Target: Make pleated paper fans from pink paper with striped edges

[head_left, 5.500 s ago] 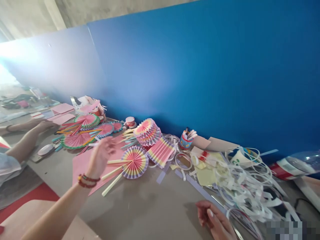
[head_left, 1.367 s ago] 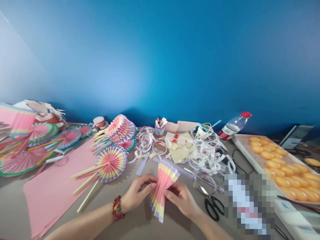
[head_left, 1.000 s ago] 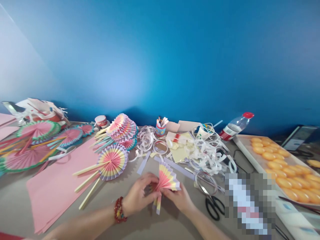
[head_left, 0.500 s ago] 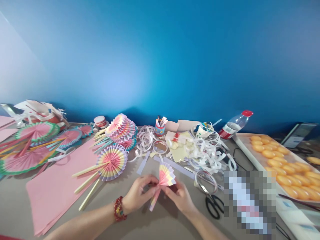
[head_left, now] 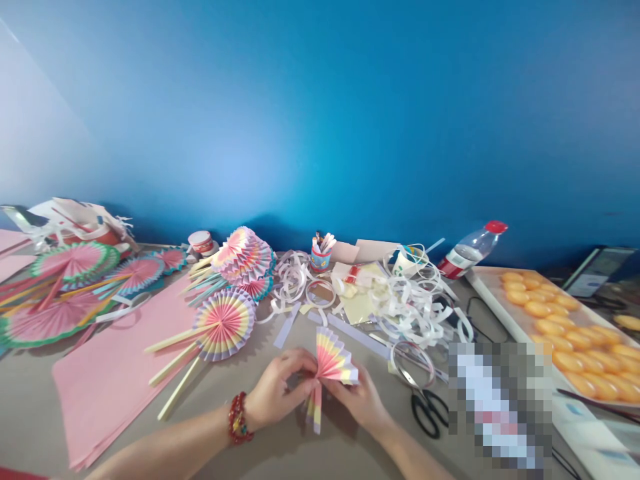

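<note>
Pleated paper point(head_left: 334, 357) is between our two hands, above the near middle part of the tabletop point(head_left: 270, 453). With our left hand point(head_left: 280, 390) we pinch it at its narrow middle, from the left side, thumb and fingers closed on it. With our right hand point(head_left: 361, 400) we grip it from the other side, the thumb near the same middle place. The upper part opens like a shell, pink inside, then yellow, and light purple at the edge; the lower part hangs down as a narrow strip. On our left wrist we wear a red bead bracelet point(head_left: 240, 419).

To the left of our hands lies a round paper fan point(head_left: 225, 325) with pale sticks point(head_left: 177, 390), partly over the pink paper point(head_left: 120, 373). Behind this fan we see a pile of folded fans point(head_left: 245, 257). Near the wall point(head_left: 320, 120) stands a small blue and red cup point(head_left: 321, 259) which holds pens. White paper strips point(head_left: 410, 303) lie in a tangle to the right of it. Scissors point(head_left: 427, 407) with black handles lie near our right hand. Farther right we have a bottle point(head_left: 470, 252) with a red cap, which leans, and a tray point(head_left: 493, 300) with many orange, oval things point(head_left: 565, 333).
</note>
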`<state>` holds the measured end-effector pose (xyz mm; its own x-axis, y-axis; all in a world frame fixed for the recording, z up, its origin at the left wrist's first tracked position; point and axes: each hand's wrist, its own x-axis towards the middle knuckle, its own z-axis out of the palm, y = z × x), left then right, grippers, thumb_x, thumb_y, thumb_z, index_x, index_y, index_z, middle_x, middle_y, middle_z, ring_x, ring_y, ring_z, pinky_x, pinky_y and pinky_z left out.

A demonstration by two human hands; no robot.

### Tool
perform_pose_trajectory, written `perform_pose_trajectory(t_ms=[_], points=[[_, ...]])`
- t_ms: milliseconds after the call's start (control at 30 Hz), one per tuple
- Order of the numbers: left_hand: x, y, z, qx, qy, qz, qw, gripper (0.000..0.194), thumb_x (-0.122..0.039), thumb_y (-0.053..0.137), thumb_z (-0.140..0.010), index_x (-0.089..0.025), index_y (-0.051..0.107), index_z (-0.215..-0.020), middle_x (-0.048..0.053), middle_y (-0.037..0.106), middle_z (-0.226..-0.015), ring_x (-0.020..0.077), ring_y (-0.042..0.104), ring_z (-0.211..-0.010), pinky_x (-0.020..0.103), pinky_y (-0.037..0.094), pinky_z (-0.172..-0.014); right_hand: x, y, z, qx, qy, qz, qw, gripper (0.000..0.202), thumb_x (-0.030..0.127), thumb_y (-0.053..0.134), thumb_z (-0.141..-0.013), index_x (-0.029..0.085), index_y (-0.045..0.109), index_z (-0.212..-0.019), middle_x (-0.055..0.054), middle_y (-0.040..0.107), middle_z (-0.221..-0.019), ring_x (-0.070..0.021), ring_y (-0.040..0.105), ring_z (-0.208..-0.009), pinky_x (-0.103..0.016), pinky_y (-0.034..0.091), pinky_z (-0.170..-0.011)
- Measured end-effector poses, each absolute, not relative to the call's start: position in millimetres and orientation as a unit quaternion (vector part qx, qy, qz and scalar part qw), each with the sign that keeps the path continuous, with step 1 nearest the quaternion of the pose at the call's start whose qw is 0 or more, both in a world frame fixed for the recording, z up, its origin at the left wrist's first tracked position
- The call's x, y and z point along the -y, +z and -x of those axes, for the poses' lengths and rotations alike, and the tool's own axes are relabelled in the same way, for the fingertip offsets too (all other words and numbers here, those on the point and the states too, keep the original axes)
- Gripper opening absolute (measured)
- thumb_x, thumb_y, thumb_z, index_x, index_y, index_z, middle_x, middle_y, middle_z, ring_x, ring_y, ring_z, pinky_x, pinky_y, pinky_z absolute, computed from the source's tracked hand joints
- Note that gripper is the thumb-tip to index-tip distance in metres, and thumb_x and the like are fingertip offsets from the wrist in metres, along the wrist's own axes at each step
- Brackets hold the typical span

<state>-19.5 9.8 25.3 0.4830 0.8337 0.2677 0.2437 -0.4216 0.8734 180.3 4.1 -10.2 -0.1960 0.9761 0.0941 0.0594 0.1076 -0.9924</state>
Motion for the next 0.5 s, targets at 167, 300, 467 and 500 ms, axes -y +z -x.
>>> perform_pose_trajectory(t_ms=[167,300,467,500], points=[[-8,24,20,-0.347,0.357,-0.802,0.331,0.02,-0.017,0.063,-0.083,-0.021,0.059,-0.103,0.006,0.065,-0.097,0.0198,0.059,-0.091,0.033,0.047,-0.085,-4,-9,-181,0.592,0.496,0.422,0.475,0.026,0.043,0.073,-0.077,0.019,0.071,-0.086,-0.008,0.072,-0.085,-0.0253,0.066,-0.078,-0.036,0.056,-0.072],[-9,25,19,-0.326,0.366,-0.82,0.295,0.02,-0.01,0.054,-0.085,-0.021,0.055,-0.102,0.006,0.065,-0.095,0.0191,0.059,-0.09,0.035,0.046,-0.087,-2,-5,-181,0.603,0.486,0.4,0.491,0.028,0.044,0.073,-0.077,0.02,0.072,-0.092,-0.01,0.072,-0.088,-0.0265,0.066,-0.078,-0.037,0.056,-0.073],[-11,27,19,-0.322,0.373,-0.83,0.261,0.029,-0.003,0.047,-0.082,-0.023,0.053,-0.103,0.004,0.066,-0.097,0.0176,0.061,-0.091,0.041,0.041,-0.098,1,0,-179,0.624,0.485,0.366,0.492,0.025,0.031,0.073,-0.078,0.022,0.068,-0.101,-0.008,0.072,-0.095,-0.0245,0.068,-0.083,-0.033,0.057,-0.075],[-11,27,19,-0.323,0.373,-0.833,0.25,0.03,-0.002,0.047,-0.082,-0.023,0.053,-0.103,0.004,0.066,-0.098,0.0176,0.061,-0.091,0.042,0.041,-0.099,1,1,-179,0.631,0.48,0.364,0.49,0.027,0.028,0.074,-0.077,0.022,0.067,-0.103,-0.008,0.071,-0.096,-0.0237,0.068,-0.083,-0.032,0.057,-0.075]])
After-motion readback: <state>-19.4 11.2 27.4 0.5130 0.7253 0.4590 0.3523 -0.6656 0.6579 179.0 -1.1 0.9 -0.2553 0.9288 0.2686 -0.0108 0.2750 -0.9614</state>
